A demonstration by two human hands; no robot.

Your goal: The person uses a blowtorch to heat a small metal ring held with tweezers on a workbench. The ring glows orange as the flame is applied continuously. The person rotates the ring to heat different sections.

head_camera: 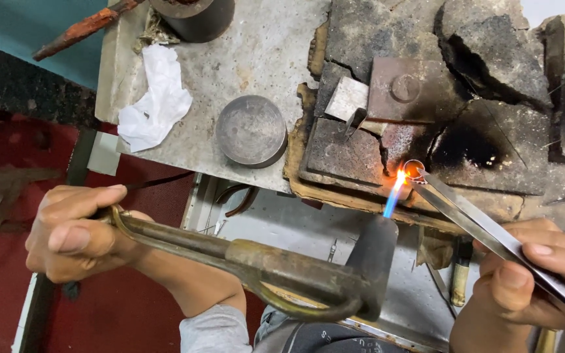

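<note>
The left hand point(73, 238) has its grip closed round the rear end of a brass torch point(256, 261), thumb lying along the top. The torch's long axis runs from that hand at the left across to the right, where its dark nozzle point(375, 252) turns upward and away from the person, sending a thin blue flame point(392, 199) up and slightly right.

The right hand point(531, 274) has its grip pinched shut on long steel tweezers point(485, 229), thumb and fingers pressing the blades together. The tweezers slant from lower right to upper left, their tips meeting a small metal ring point(414, 170) that glows orange where the flame touches it. The ring sits at the near edge of a cracked, scorched soldering block point(354, 150).

Left of the block, on the grey surface point(263, 52), stand a round grey metal dish point(251, 131) and a crumpled white tissue point(155, 98). A dark cylinder point(194, 16) stands at the far edge.
</note>
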